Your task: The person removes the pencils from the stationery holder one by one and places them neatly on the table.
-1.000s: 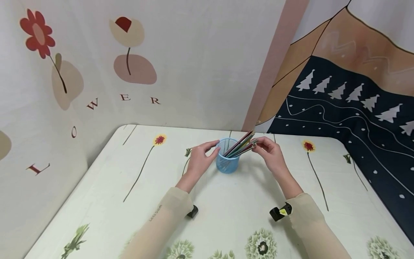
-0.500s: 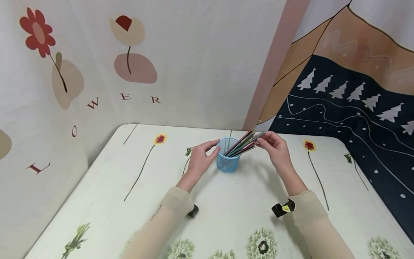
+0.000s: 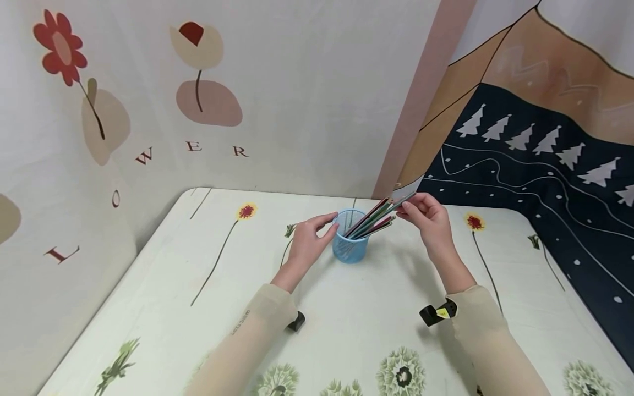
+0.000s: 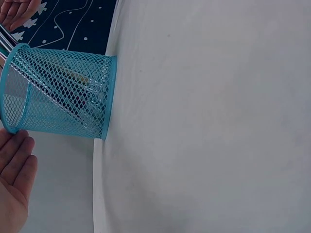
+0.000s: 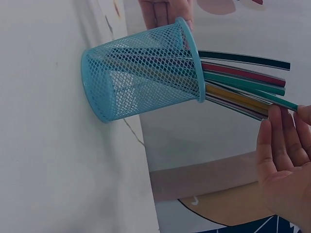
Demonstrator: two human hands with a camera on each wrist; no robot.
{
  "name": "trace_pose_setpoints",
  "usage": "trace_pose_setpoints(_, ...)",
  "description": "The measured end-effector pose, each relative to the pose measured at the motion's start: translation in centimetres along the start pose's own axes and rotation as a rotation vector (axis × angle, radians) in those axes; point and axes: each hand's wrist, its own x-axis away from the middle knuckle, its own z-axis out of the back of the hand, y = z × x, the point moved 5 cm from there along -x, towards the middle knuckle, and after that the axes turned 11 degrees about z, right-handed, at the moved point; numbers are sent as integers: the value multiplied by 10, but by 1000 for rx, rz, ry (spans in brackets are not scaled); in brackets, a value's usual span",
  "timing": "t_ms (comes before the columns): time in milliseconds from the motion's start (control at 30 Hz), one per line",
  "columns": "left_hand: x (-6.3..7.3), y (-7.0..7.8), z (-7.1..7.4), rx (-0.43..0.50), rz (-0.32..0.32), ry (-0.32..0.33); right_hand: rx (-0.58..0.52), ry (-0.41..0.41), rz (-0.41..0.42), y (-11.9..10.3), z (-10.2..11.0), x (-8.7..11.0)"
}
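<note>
A light blue mesh pen holder [image 3: 349, 250] stands upright on the table, with several coloured pencils [image 5: 243, 73] leaning out to the right. My left hand [image 3: 308, 242] holds its left side at the rim, thumb in front and fingers behind; in the left wrist view the left hand's fingers [image 4: 19, 155] touch the rim. Beyond the other side, my right hand [image 3: 430, 223] pinches one green pencil [image 5: 272, 98] near its upper end between thumb and fingers. That pencil sticks out farther than the rest, its lower part still among them. The other right fingers are spread beside the pencil ends.
A white cloth with printed flowers covers the table [image 3: 346, 313]. Behind it hangs a pale curtain [image 3: 307, 110] with flower prints, and at the right a dark cloth [image 3: 495, 165] with printed trees. A small black camera [image 3: 436, 313] sits at the right wrist.
My right hand has moved up and to the right, drawing the pinched pencil partly out of the bunch. The left hand and the pen holder have stayed in place.
</note>
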Motion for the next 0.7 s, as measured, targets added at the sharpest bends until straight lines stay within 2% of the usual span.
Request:
trace_pose_setpoints(233, -1, -1, -1, 4, 18, -7, -80, 17, 34, -8, 2, -4)
trace_pose_setpoints(700, -2, -3, -3, 18, 32, -20, -108, 80, 64, -21, 7, -12)
